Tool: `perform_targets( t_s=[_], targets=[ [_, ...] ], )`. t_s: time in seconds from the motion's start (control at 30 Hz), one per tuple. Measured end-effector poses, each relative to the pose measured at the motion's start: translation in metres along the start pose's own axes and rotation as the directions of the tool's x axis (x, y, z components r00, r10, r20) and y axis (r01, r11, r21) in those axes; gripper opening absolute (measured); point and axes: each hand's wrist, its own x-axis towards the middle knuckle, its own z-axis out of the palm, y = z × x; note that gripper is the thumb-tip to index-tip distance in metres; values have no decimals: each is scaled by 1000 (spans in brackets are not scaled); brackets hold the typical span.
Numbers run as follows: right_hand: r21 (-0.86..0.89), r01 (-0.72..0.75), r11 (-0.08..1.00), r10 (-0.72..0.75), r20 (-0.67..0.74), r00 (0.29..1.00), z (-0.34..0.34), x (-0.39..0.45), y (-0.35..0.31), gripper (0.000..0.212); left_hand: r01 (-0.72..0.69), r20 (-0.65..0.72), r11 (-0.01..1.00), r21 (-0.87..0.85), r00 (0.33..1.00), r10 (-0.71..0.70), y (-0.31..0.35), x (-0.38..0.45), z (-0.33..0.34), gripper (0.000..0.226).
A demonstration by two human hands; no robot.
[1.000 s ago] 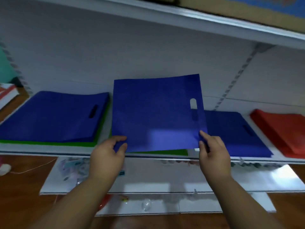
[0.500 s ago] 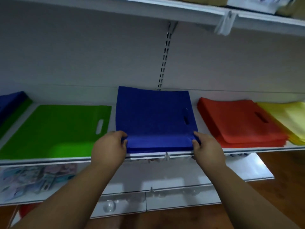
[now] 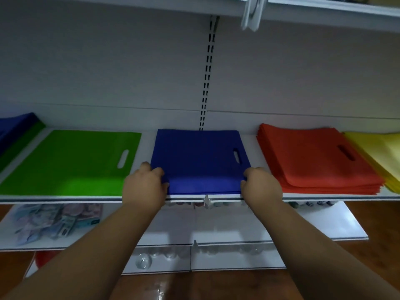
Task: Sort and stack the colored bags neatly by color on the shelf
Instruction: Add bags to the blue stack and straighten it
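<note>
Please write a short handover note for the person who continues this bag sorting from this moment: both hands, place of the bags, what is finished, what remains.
Left hand and right hand each grip a front corner of the blue bags, which lie on the shelf in the middle.
Green bag lies to the left, red stack to the right, yellow bags at the far right.
Done: these four piles are one color each.
Left: at the far left, a blue bag lies on green; separate them, then release.
</note>
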Motion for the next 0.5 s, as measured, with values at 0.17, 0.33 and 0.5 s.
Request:
perform_targets(
  t_s=[0.17, 0.33, 0.5],
  targets=[
    [151, 205, 967, -198, -62, 978, -2, -12, -50, 33, 74, -59, 992, -99, 995, -80, -18, -17, -7, 28],
    [239, 386, 891, -387, -43, 921, 3, -29, -134, 38, 168, -103, 955, -243, 975, -198, -74, -38, -17, 27],
    [306, 530, 791, -539, -61, 840, 17, -50, -242, 37, 270, -100, 910, -314, 944, -315, -162, -59, -32, 27]
  ],
)
